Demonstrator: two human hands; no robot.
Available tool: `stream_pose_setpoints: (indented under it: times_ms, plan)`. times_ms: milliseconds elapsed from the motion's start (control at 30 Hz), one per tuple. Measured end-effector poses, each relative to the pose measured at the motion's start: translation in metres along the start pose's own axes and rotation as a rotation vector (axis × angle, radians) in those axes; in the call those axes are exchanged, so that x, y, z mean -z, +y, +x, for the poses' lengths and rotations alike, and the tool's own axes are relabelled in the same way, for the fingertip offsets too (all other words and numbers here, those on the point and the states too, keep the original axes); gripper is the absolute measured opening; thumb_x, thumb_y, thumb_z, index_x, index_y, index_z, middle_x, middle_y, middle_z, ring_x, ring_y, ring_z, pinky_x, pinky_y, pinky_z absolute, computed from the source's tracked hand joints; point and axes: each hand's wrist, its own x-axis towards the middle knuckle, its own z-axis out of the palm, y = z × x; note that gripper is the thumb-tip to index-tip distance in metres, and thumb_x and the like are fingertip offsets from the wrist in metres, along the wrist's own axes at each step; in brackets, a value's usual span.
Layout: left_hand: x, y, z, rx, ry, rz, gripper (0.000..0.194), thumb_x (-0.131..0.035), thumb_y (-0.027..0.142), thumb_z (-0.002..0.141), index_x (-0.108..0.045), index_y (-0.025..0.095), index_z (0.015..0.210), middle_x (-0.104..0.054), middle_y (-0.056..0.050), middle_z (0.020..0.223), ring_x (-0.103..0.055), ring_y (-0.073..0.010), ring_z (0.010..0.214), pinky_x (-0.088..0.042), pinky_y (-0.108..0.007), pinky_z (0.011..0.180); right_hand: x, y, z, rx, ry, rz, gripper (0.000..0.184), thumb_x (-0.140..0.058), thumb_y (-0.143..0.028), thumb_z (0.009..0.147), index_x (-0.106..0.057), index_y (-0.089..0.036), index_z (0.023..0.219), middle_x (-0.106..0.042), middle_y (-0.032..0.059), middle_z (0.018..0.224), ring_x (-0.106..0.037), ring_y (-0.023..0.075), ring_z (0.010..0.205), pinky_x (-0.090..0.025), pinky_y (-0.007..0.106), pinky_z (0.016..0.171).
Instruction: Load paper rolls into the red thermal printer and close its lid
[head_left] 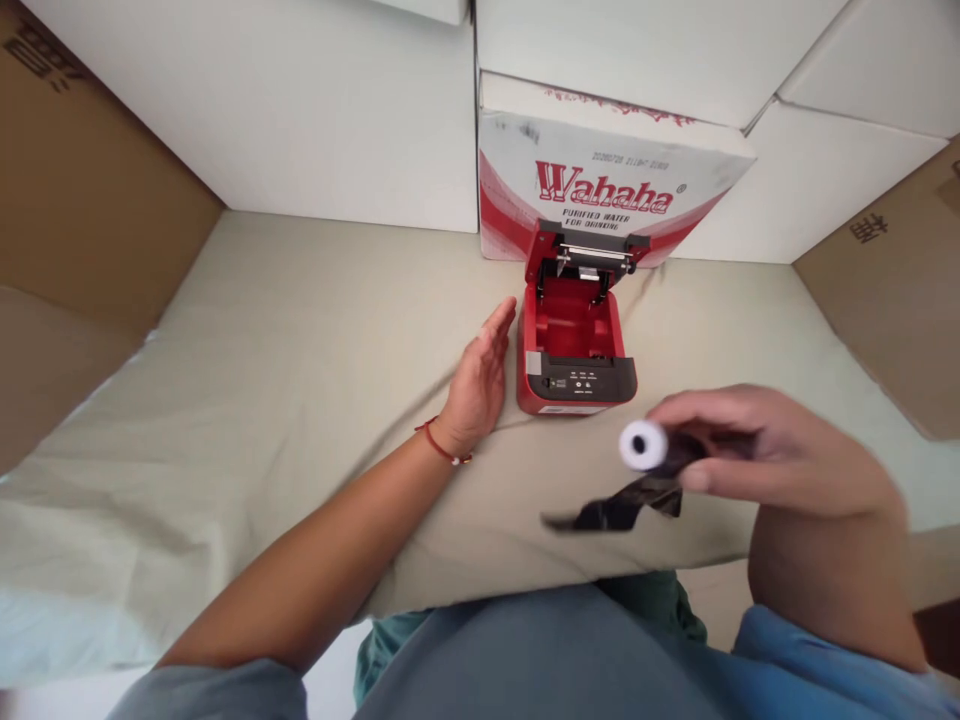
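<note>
Blue-grey shirt point(540, 650) fabric filled the bottom edge, cut off by the frame, with a strip of green trousers point(390, 645) showing beneath the table's edge. Above it spread a pale, creased cloth point(300, 330).

On that cloth, right of the middle, stood a red-and-black device point(577, 375) with its lid point(589, 255) raised, exposing a red compartment. The small labels around its front buttons were too tiny to read, and its back was hidden behind the raised lid.

The left hand point(484, 380) was open, fingers straight and together, palm turned toward the device's left side; whether it touched the casing could not be told. A red bracelet point(439, 445) circled that wrist.

The right hand point(757, 450) gripped a roll point(643, 445) between thumb and fingers, in front of the device and to its right. Only the roll's white end, with a dark hole at its centre, showed clearly; its length was lost behind dark wrapping point(622, 508) and the fingers. The wrapping dangled leftward, its tip smeared by blur.

Behind the device, a Wahaha carton point(600, 170) leaned against white boxes point(337, 110); the raised lid overlapped its lower part. Brown cardboard boxes point(97, 200) at both sides were cropped, their printed characters only partly visible.
</note>
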Motion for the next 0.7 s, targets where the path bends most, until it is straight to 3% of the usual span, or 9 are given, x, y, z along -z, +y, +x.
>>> stream_pose_setpoints:
  times_ms: [100, 200, 267, 367, 433, 500, 567, 700]
  plan:
    - [-0.005, 0.010, 0.003, 0.093, 0.086, -0.173, 0.066, -0.059, 0.079, 0.107, -0.079, 0.028, 0.142, -0.072, -0.010, 0.170, -0.061, -0.0321, 0.168, -0.046, -0.051, 0.144, -0.044, 0.019, -0.001, -0.231, -0.298, 0.063, 0.032, -0.078, -0.049, 0.107, -0.088, -0.023, 0.122, -0.074, -0.0021, 0.070, -0.064, 0.0160, 0.056, -0.051, 0.028, 0.053]
    - [-0.011, 0.019, 0.005, 0.134, 0.216, -0.318, 0.048, -0.082, 0.067, 0.095, -0.081, 0.024, 0.115, -0.087, -0.008, 0.128, -0.081, -0.0233, 0.130, -0.062, -0.037, 0.121, -0.084, 0.034, -0.001, -0.264, -0.160, -0.079, 0.032, -0.079, -0.033, 0.102, -0.086, -0.021, 0.131, -0.088, 0.0080, 0.107, -0.070, 0.0168, 0.069, -0.059, 0.031, 0.070]
    - [-0.014, 0.023, 0.005, 0.116, 0.308, -0.340, 0.035, -0.098, 0.042, 0.078, -0.072, 0.024, 0.093, -0.079, 0.002, 0.091, -0.078, -0.0141, 0.091, -0.066, -0.027, 0.093, -0.094, 0.040, -0.007, -0.216, -0.057, -0.076, 0.031, -0.076, -0.035, 0.104, -0.086, -0.023, 0.131, -0.088, 0.0130, 0.131, -0.072, 0.0171, 0.074, -0.061, 0.033, 0.073]
    - [-0.018, 0.026, 0.002, 0.090, 0.358, -0.257, 0.053, -0.093, 0.012, 0.061, -0.042, 0.024, 0.071, -0.047, 0.012, 0.061, -0.046, -0.0062, 0.054, -0.046, -0.019, 0.055, -0.081, 0.048, -0.024, -0.246, 0.180, -0.049, 0.032, -0.070, -0.047, 0.109, -0.089, -0.025, 0.122, -0.090, 0.0102, 0.119, -0.073, 0.0191, 0.072, -0.061, 0.035, 0.069]
    - [-0.021, 0.028, -0.002, 0.109, 0.335, -0.186, 0.061, -0.089, 0.009, 0.061, -0.030, 0.024, 0.068, -0.035, 0.013, 0.057, -0.030, -0.0046, 0.048, -0.030, -0.018, 0.045, -0.061, 0.057, -0.037, -0.306, 0.445, -0.154, 0.031, -0.070, -0.048, 0.108, -0.090, -0.026, 0.114, -0.090, 0.0080, 0.104, -0.075, 0.0220, 0.075, -0.062, 0.037, 0.074]
    - [-0.024, 0.030, -0.005, 0.142, 0.318, -0.139, 0.065, -0.089, 0.013, 0.065, -0.025, 0.025, 0.067, -0.030, 0.013, 0.055, -0.024, -0.0040, 0.045, -0.023, -0.019, 0.042, -0.041, 0.069, -0.049, -0.352, 0.639, -0.321, 0.030, -0.069, -0.046, 0.106, -0.090, -0.025, 0.111, -0.090, 0.0083, 0.101, -0.074, 0.0234, 0.076, -0.063, 0.040, 0.079]
    - [-0.026, 0.030, -0.007, 0.163, 0.306, -0.104, 0.068, -0.092, 0.020, 0.068, -0.025, 0.026, 0.066, -0.029, 0.013, 0.053, -0.022, -0.0037, 0.044, -0.020, -0.019, 0.041, -0.027, 0.083, -0.058, -0.391, 0.634, -0.494, 0.032, -0.068, -0.045, 0.105, -0.090, -0.025, 0.115, -0.090, 0.0104, 0.106, -0.073, 0.0260, 0.078, -0.062, 0.044, 0.082]
    - [-0.027, 0.026, -0.006, 0.135, 0.281, -0.048, 0.068, -0.095, 0.029, 0.070, -0.027, 0.027, 0.065, -0.032, 0.013, 0.051, -0.024, -0.0035, 0.043, -0.021, -0.020, 0.041, -0.023, 0.105, -0.061, -0.455, 0.279, -0.725, 0.038, -0.064, -0.040, 0.105, -0.090, -0.023, 0.127, -0.089, 0.0146, 0.127, -0.074, 0.0385, 0.107, -0.061, 0.052, 0.088]
